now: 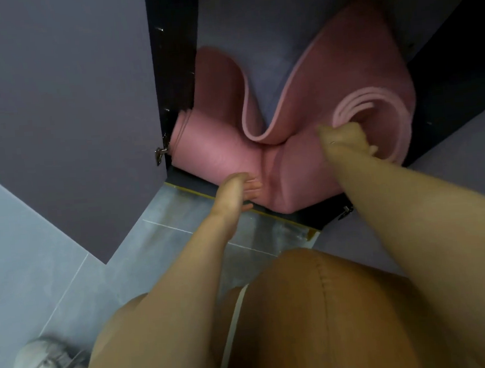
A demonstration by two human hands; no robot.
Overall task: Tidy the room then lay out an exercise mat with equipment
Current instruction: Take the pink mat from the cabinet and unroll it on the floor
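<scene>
Pink exercise mat (304, 138), partly unrolled, sits crumpled at the bottom of our dark cupboard (453, 74). Our right hand (345, 139), at three o'clock, curls its fingers (373, 149) round the rolled end. Our left hand (236, 193), at seven o'clock, touches the mat with fingers straight. Grey floor (55, 285) lies below.

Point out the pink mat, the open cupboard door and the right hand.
pink mat (219, 156): head view, rolled left part.
cupboard door (64, 110): head view, flat panel.
right hand (345, 138): head view, knuckles at the roll's end.
</scene>
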